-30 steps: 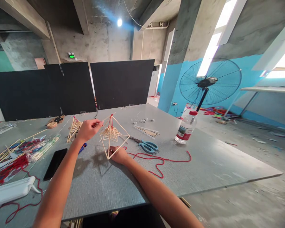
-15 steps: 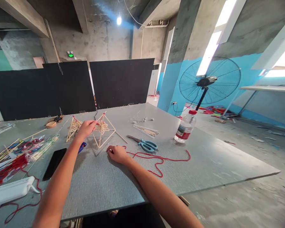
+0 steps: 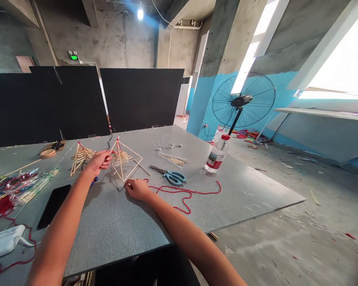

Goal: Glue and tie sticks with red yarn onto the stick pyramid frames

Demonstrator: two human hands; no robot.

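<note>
A pyramid of thin wooden sticks [image 3: 121, 173], with red string at its top and rows of short sticks inside, stands on the grey table. My left hand [image 3: 100, 162] is closed in a pinch at the pyramid's upper left side; what lies between the fingertips is too small to make out. On the table, my right hand [image 3: 137, 189] rests with curled fingers, their tips at the pyramid's near bottom corner. Whether they grip anything is hidden. Behind my left hand stands a second stick pyramid [image 3: 75, 159]. Red string [image 3: 198, 192] lies to the right of my right hand.
Blue-handled scissors [image 3: 173, 177] and loose sticks [image 3: 171, 159] lie right of the pyramid. A water bottle [image 3: 217, 155] stands beyond them. Leftward are a black phone [image 3: 53, 206], bagged sticks [image 3: 37, 186], a white device [image 3: 6, 241] and a wooden disc [image 3: 47, 153].
The whole view has shifted, so things sit farther left. My left hand has drawn back slightly from the pyramid's inside to its left edge. My right fingertips are closer to its bottom corner.
</note>
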